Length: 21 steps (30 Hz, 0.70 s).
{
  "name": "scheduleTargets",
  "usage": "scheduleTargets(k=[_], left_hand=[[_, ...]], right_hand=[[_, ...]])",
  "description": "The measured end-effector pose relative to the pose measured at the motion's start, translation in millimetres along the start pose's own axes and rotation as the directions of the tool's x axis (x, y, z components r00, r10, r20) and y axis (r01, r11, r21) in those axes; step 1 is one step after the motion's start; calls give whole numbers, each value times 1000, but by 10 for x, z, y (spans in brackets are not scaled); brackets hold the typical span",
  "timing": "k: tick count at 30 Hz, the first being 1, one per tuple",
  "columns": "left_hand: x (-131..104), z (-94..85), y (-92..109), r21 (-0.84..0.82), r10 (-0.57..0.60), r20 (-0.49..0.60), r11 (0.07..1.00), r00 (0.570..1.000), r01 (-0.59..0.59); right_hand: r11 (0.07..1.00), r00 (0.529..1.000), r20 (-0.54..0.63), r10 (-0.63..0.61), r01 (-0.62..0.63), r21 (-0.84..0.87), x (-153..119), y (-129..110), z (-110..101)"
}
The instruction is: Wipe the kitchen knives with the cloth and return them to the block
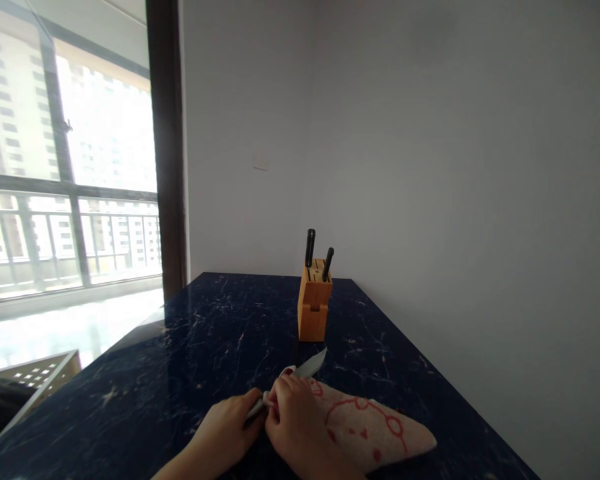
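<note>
A knife (313,364) is held low over the near part of the table, its pale blade pointing away and to the right. My left hand (231,425) is closed around its handle end. Pressed against the blade is a whitish cloth (367,427) with a red pattern, bunched in the closed fingers of my right hand (296,415). The rest of the cloth spreads to the right over the table. Part of the blade is hidden by the cloth and my right fingers. Beyond the blade tip stands a wooden knife block (313,307) with two black-handled knives in it.
The dark blue marbled table (230,320) stretches away toward a grey wall (430,167), which also runs along its right side. A chair (45,380) with a perforated back stands at the left edge. Farther left are large windows (70,167).
</note>
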<state>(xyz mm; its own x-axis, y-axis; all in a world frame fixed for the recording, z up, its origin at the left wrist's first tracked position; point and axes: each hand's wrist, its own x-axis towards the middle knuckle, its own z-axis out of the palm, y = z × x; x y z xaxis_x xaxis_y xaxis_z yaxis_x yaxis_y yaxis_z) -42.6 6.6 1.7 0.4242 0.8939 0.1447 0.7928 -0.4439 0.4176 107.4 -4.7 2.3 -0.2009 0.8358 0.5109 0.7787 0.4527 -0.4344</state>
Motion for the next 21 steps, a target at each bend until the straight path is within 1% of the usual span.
scheduleTargets(k=[3, 7, 11, 15, 21], left_hand=[[3, 8, -11, 1, -5, -2, 1000, 1000, 5], [2, 6, -14, -17, 3, -3, 1000, 1000, -3], [4, 4, -6, -4, -10, 10, 1000, 1000, 10], [4, 0, 9, 4, -25, 15, 1000, 1000, 25], [5, -4, 4, -7, -3, 1, 1000, 1000, 3]], right_hand=[[1000, 1000, -13, 3, -3, -2, 10, 5, 4], [1000, 999, -41, -27, 27, 8, 23, 15, 26], [999, 999, -34, -40, 40, -1, 17, 10, 24], [1000, 1000, -22, -22, 22, -18, 6, 0, 11], [999, 998, -44, -51, 51, -2, 7, 18, 16]])
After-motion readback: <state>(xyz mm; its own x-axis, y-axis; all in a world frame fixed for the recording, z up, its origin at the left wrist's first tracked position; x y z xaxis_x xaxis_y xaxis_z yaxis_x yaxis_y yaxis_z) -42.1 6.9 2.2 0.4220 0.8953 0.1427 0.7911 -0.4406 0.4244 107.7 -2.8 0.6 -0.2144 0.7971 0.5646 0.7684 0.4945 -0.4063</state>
